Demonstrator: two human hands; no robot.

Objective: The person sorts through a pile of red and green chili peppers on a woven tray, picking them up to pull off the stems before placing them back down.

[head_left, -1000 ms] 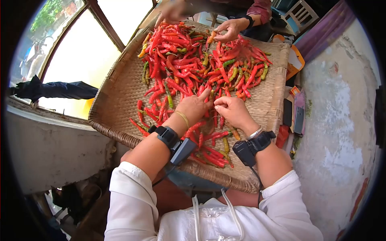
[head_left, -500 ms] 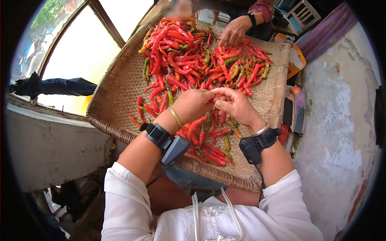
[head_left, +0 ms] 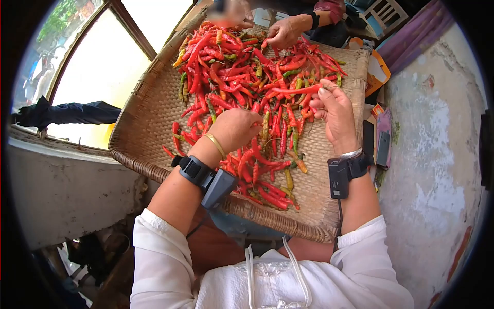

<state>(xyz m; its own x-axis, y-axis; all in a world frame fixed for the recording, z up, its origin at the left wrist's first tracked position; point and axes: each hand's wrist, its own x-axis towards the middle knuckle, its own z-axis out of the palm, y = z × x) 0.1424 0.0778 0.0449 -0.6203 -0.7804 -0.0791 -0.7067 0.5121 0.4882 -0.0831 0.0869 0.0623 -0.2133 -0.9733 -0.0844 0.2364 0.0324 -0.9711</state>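
Worn on the person's head, the single camera looks forward and steeply down, over a white top close below, toward a woven tray farther out, with a window at picture left, a mottled wall at right.

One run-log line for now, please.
right hand: grip on red chili | left hand: over peppers, grip unclear | woven tray: holds peppers
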